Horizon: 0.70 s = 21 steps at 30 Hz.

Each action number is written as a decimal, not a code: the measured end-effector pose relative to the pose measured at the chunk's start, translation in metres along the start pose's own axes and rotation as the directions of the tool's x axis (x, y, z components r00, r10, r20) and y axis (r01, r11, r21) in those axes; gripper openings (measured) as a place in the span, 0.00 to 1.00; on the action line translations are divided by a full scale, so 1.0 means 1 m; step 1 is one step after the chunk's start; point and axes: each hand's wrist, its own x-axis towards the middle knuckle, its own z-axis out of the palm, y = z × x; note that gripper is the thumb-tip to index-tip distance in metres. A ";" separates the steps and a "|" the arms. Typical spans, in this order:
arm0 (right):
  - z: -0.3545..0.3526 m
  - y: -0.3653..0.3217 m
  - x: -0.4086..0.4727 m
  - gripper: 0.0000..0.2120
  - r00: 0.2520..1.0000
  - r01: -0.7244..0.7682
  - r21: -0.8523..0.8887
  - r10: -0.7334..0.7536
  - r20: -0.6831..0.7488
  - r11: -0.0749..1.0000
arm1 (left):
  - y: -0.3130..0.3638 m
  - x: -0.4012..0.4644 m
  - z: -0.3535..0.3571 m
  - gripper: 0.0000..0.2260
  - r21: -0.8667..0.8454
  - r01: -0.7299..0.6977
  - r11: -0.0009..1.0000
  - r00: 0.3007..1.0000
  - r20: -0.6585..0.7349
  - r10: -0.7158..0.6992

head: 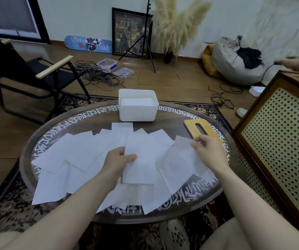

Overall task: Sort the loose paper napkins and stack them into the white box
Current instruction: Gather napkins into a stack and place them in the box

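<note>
Several loose white paper napkins [76, 159] lie spread and overlapping across the round dark table [165, 121]. My left hand [117, 164] pinches a napkin [141, 168] at its left edge near the table's middle. My right hand [209, 150] pinches the top corner of another napkin [179, 165] and lifts it slightly. The white box [138, 112] stands at the table's far edge, beyond both hands, with white napkins lying flat inside it.
A wooden lid with a slot [202, 129] lies on the table right of the box. A perforated cabinet [278, 141] stands at the right. A black folding chair [37, 73] is at the left. Cables [98, 74] and a tripod [145, 42] are on the floor behind.
</note>
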 end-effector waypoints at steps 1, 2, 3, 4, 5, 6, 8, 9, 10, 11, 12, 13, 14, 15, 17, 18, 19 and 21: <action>0.000 -0.003 0.001 0.06 1.000 -0.021 0.058 0.022 -0.020 0.998 | 0.000 0.000 -0.001 0.06 -0.001 -0.001 1.000 1.000 -0.005 0.001; -0.001 -0.005 0.002 0.07 0.998 -0.039 0.115 0.044 -0.039 0.993 | 0.001 0.000 -0.002 0.07 -0.005 -0.001 1.000 1.000 -0.008 0.001; -0.001 -0.009 0.003 0.07 0.997 -0.051 0.170 0.061 -0.056 0.984 | 0.001 0.000 -0.002 0.07 -0.009 -0.001 1.000 1.000 -0.009 0.001; 0.000 -0.012 0.003 0.07 0.994 -0.061 0.225 0.079 -0.070 0.972 | 0.001 0.000 -0.003 0.07 -0.013 -0.001 1.000 1.000 -0.010 0.001; -0.001 -0.017 0.002 0.07 0.992 -0.065 0.285 0.093 -0.084 0.956 | 0.001 0.000 -0.004 0.07 -0.015 -0.002 1.000 1.000 -0.013 0.002; -0.002 -0.021 0.001 0.06 0.989 -0.066 0.345 0.106 -0.098 0.936 | 0.001 0.000 -0.004 0.07 -0.016 -0.002 1.000 1.000 -0.016 0.002; -0.004 -0.031 -0.001 0.05 0.983 -0.062 0.457 0.133 -0.124 0.887 | 0.001 0.000 -0.005 0.07 -0.009 -0.006 1.000 1.000 -0.023 0.006; -0.005 -0.035 -0.001 0.04 0.981 -0.068 0.508 0.151 -0.124 0.859 | 0.001 0.000 -0.006 0.07 -0.008 -0.009 1.000 1.000 -0.027 0.009; -0.005 -0.038 -0.002 0.04 0.979 -0.084 0.554 0.172 -0.109 0.828 | 0.001 0.000 -0.006 0.07 -0.013 -0.010 1.000 0.999 -0.034 0.010; -0.004 -0.041 -0.003 0.04 0.978 -0.110 0.596 0.193 -0.077 0.795 | 0.001 0.000 -0.006 0.07 -0.019 -0.012 1.000 0.999 -0.040 0.011; -0.002 -0.044 -0.004 0.04 0.977 -0.146 0.634 0.213 -0.029 0.760 | 0.001 0.000 -0.006 0.06 -0.024 -0.014 1.000 0.999 -0.045 0.013; 0.002 -0.046 -0.005 0.04 0.973 -0.191 0.667 0.230 0.030 0.721 | 0.001 0.000 -0.007 0.06 -0.026 -0.016 1.000 0.999 -0.048 0.015; 0.006 -0.049 -0.006 0.04 0.965 -0.242 0.693 0.246 0.095 0.680 | 0.001 0.000 -0.007 0.06 -0.027 -0.019 0.999 0.999 -0.050 0.017; 0.010 -0.052 -0.007 0.04 0.952 -0.296 0.713 0.260 0.163 0.636 | 0.001 0.000 -0.007 0.06 -0.031 -0.021 0.999 0.999 -0.051 0.020; 0.019 -0.058 -0.010 0.03 0.918 -0.394 0.745 0.276 0.287 0.539 | 0.001 0.001 -0.007 0.06 -0.046 -0.024 0.999 0.999 -0.048 0.022; 0.023 -0.062 -0.011 0.03 0.899 -0.435 0.752 0.280 0.336 0.496 | 0.001 0.001 -0.007 0.05 -0.053 -0.024 0.998 0.999 -0.046 0.022; 0.027 -0.065 -0.013 0.04 0.881 -0.471 0.748 0.283 0.379 0.467 | 0.000 0.001 -0.007 0.05 -0.058 -0.022 0.998 0.999 -0.044 0.020; 0.035 -0.070 -0.017 0.05 0.855 -0.519 0.733 0.276 0.440 0.439 | -0.001 0.002 -0.008 0.04 -0.063 -0.013 0.998 0.999 -0.036 0.011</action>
